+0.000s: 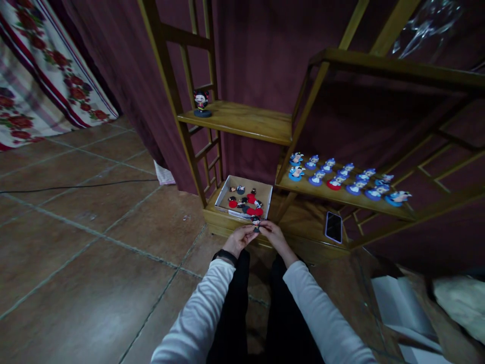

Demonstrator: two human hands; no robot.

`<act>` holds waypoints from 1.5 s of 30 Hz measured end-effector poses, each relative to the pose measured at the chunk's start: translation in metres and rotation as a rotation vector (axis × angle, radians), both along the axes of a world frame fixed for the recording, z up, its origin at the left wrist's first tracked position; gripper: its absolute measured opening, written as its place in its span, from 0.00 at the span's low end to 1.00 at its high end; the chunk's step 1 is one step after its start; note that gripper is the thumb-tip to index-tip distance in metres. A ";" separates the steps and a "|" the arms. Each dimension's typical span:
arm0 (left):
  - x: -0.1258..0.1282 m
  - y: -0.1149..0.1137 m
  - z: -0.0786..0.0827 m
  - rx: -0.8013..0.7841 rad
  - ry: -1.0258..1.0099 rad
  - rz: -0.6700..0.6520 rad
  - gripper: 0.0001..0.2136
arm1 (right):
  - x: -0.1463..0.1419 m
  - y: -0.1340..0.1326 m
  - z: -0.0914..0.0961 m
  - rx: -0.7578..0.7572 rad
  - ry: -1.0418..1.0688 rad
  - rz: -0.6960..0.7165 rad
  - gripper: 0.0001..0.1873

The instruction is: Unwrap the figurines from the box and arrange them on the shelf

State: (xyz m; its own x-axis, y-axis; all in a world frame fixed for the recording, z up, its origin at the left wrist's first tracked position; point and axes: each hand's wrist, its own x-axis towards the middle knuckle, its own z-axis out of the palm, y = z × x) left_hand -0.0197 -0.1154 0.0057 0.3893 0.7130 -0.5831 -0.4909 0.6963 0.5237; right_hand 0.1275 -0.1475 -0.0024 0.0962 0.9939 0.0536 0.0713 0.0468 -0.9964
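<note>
My left hand (239, 238) and my right hand (275, 236) meet in front of me, fingers pinched together on a small figurine (256, 222) with black hair and a red body. Just beyond them a shallow cardboard box (264, 188) sits on the lowest wooden shelf and holds several similar red and black figurines. One such figurine (201, 102) on a dark round base stands alone on the upper left shelf (246, 121). Several blue figurines (341, 177), one on a red base, stand in rows on the middle right shelf.
A dark phone (334, 227) lies on the bottom shelf to the right of my hands. Wooden shelf posts rise left and right against a maroon curtain. A black cable crosses the tiled floor at left. White boxes (401, 308) lie at lower right.
</note>
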 end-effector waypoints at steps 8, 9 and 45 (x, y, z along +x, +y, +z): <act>0.001 -0.001 -0.003 0.008 0.038 0.015 0.06 | -0.004 0.004 0.000 -0.016 -0.011 -0.076 0.11; 0.001 -0.001 -0.003 0.013 0.042 0.011 0.06 | -0.004 0.005 -0.001 0.000 -0.044 -0.086 0.10; 0.007 -0.014 0.007 0.123 0.111 0.131 0.04 | -0.015 -0.009 0.012 -0.080 0.271 -0.037 0.16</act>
State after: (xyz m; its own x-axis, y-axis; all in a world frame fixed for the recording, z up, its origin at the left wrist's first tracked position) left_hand -0.0131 -0.1291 0.0128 0.2272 0.8217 -0.5226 -0.5075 0.5579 0.6567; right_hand 0.1128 -0.1562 0.0099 0.1324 0.9895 -0.0577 -0.1979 -0.0307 -0.9797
